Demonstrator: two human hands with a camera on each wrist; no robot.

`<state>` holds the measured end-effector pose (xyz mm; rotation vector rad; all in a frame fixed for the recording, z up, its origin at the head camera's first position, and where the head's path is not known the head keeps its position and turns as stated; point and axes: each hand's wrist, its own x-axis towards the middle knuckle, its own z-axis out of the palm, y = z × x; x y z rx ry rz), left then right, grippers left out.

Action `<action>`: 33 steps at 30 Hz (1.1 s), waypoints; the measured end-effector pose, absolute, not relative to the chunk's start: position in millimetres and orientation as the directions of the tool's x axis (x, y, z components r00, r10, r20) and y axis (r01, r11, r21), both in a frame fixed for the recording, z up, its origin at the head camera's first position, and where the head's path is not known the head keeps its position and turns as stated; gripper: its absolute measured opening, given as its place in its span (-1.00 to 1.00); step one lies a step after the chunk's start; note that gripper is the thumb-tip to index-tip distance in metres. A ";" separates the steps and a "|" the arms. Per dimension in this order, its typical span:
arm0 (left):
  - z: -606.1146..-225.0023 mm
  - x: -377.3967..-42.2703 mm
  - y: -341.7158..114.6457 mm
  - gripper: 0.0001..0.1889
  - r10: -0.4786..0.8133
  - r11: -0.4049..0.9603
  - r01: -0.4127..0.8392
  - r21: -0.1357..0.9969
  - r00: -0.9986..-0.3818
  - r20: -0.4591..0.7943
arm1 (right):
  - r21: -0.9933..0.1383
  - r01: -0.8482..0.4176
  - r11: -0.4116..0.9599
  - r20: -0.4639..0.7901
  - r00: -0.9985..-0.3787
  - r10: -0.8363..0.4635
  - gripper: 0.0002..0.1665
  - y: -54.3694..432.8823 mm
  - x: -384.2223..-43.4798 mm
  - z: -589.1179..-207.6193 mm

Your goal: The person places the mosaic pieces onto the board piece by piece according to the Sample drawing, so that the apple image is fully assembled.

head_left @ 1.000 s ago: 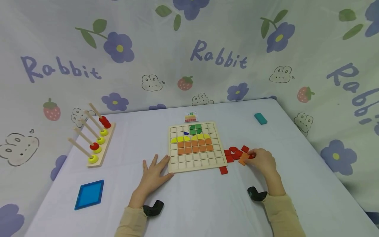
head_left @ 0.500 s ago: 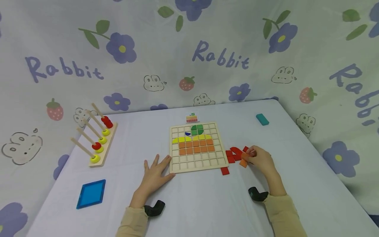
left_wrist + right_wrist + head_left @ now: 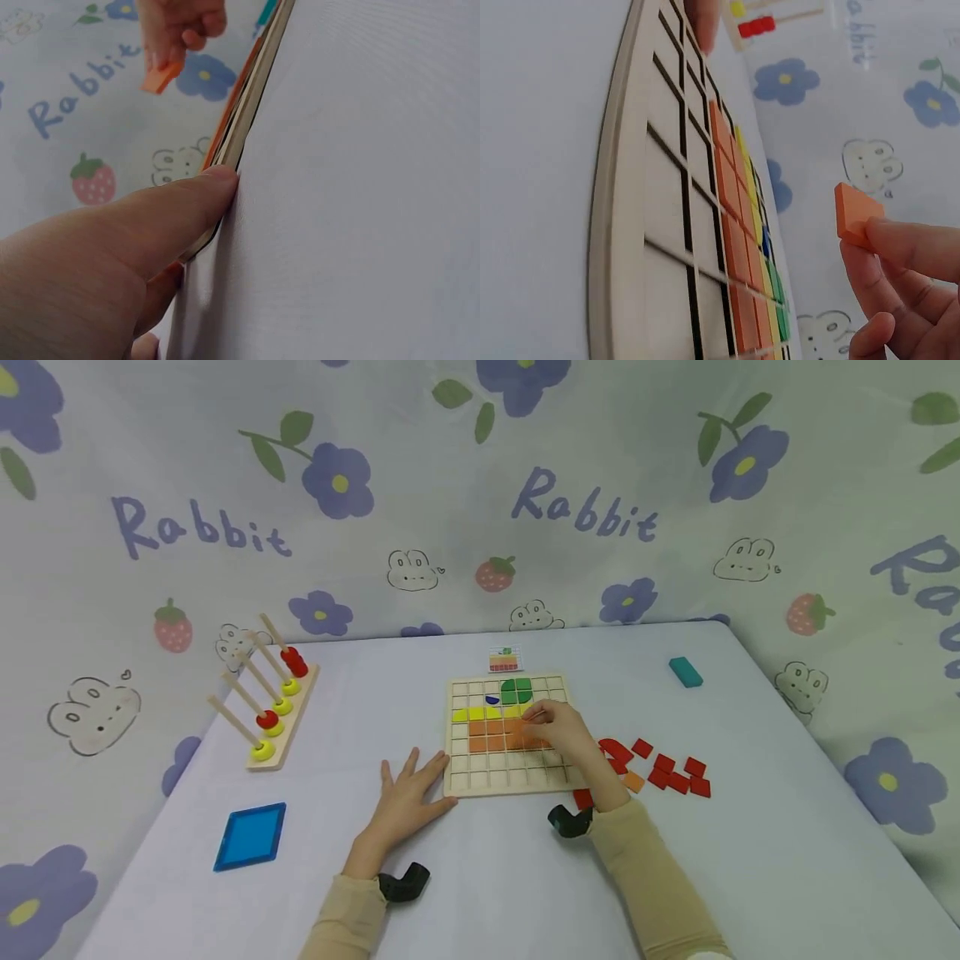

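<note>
A wooden grid board (image 3: 480, 792) lies on the table, with green, blue, yellow and orange pieces set in its cells. My left hand (image 3: 407, 806) lies with fingers spread at the board's left side, thumb against the lower left corner. Over the board, my right hand (image 3: 564, 731) pinches an orange square tile (image 3: 857, 214) between thumb and finger. The right wrist view shows this tile raised above the grid. Rows of orange tiles (image 3: 487, 742) sit below a yellow row (image 3: 476, 714); the right hand covers part of both.
Loose red tiles (image 3: 678, 783) and one orange tile (image 3: 633, 782) lie right of the board. A small picture card (image 3: 505, 659) stands behind it. A bead stacker (image 3: 283, 727) and blue square frame (image 3: 251, 837) are at left, a teal block (image 3: 686, 672) at back right.
My right hand has left the loose tiles and moved left over the board, carrying an orange tile. More red tiles now show at the right. The left hand stays at the board's edge.
</note>
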<state>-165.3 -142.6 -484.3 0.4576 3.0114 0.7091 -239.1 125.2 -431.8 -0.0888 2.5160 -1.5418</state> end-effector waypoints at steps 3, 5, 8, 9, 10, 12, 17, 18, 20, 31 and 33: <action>-484.1 -164.5 -142.8 -0.26 0.286 0.856 0.280 0.434 -0.957 0.053 | -0.898 0.042 0.438 -0.130 -0.976 -0.174 -0.78 104.7 -247.4 -435.3; -484.5 -164.4 -142.6 -0.26 0.291 0.856 0.285 0.432 -0.955 0.054 | -0.899 0.029 0.437 -0.126 -0.973 -0.194 -0.78 94.0 -251.6 -437.5; -484.3 -163.9 -142.9 -0.26 0.295 0.856 0.291 0.428 -0.954 0.059 | -0.896 0.025 0.443 -0.133 -0.968 -0.214 -0.80 78.2 -257.0 -438.3; -484.2 -163.7 -143.0 -0.26 0.295 0.855 0.292 0.429 -0.954 0.060 | -0.896 0.025 0.443 -0.136 -0.966 -0.220 -0.80 73.1 -258.8 -438.0; -484.3 -163.7 -143.2 -0.26 0.297 0.854 0.294 0.430 -0.953 0.063 | -0.894 0.022 0.447 -0.137 -0.964 -0.228 -0.81 68.0 -261.2 -438.6; -484.9 -163.9 -143.7 -0.26 0.299 0.854 0.300 0.425 -0.952 0.070 | -0.889 0.016 0.458 -0.142 -0.960 -0.241 -0.82 58.3 -265.4 -438.9; -485.1 -164.2 -144.1 -0.27 0.304 0.853 0.309 0.420 -0.949 0.080 | -0.864 -0.026 0.503 -0.132 -0.952 -0.276 -0.83 40.7 -273.0 -441.6; -484.8 -164.0 -144.1 -0.27 0.304 0.853 0.309 0.420 -0.949 0.082 | -0.859 -0.034 0.512 -0.129 -0.951 -0.280 -0.83 38.5 -273.9 -442.3; -484.5 -163.7 -143.9 -0.27 0.303 0.853 0.309 0.421 -0.949 0.082 | -0.840 -0.052 0.540 -0.121 -0.953 -0.279 -0.84 35.6 -275.1 -443.8; -484.7 -163.8 -144.3 -0.27 0.303 0.858 0.309 0.409 -0.949 0.082 | -0.676 -0.178 0.715 -0.023 -0.965 -0.263 -0.94 28.2 -277.4 -454.5; -485.4 -163.5 -144.5 -0.27 0.304 0.857 0.311 0.410 -0.949 0.085 | -0.643 -0.184 0.743 -0.020 -0.966 -0.256 -0.94 26.5 -277.1 -454.7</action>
